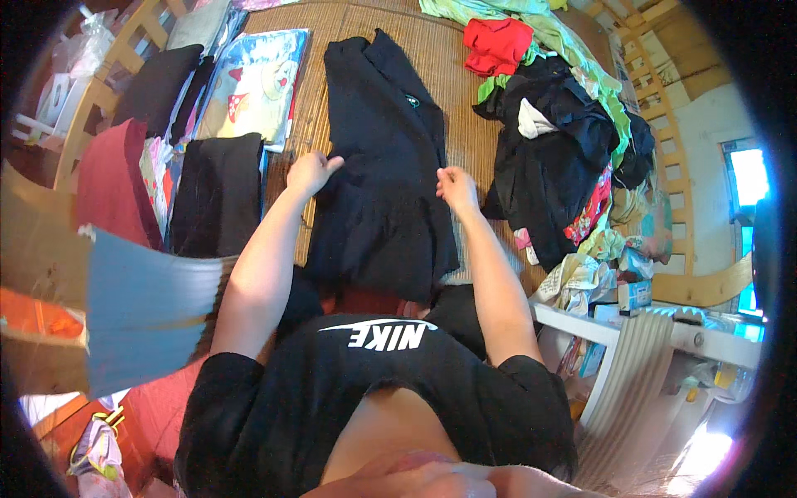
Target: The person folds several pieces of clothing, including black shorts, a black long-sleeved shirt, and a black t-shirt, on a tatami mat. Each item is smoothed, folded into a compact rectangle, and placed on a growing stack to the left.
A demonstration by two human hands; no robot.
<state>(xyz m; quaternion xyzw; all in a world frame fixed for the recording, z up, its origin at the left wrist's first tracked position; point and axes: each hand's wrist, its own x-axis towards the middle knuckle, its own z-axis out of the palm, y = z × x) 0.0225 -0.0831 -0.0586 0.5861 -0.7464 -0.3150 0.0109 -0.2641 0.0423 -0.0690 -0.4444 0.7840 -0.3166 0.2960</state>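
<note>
A black long garment (386, 168) with a small printed logo lies spread on the woven mat before me, its upper part folded inward and its lower part flared toward my lap. At its left edge is my left hand (311, 174), thumb held out over the cloth and fingers curled. My right hand (457, 190) is at the opposite edge, fingers bent close together. Whether either hand pinches the fabric cannot be made out.
Folded dark clothes (218, 193), a folded red cloth (115, 180) and a plastic-wrapped printed package (255, 87) lie to the left on the woven mat (299, 124). To the right is a loose heap of dark clothes (548, 155), with a red cloth (498, 46) above. Wooden rails (675, 155) border the bed.
</note>
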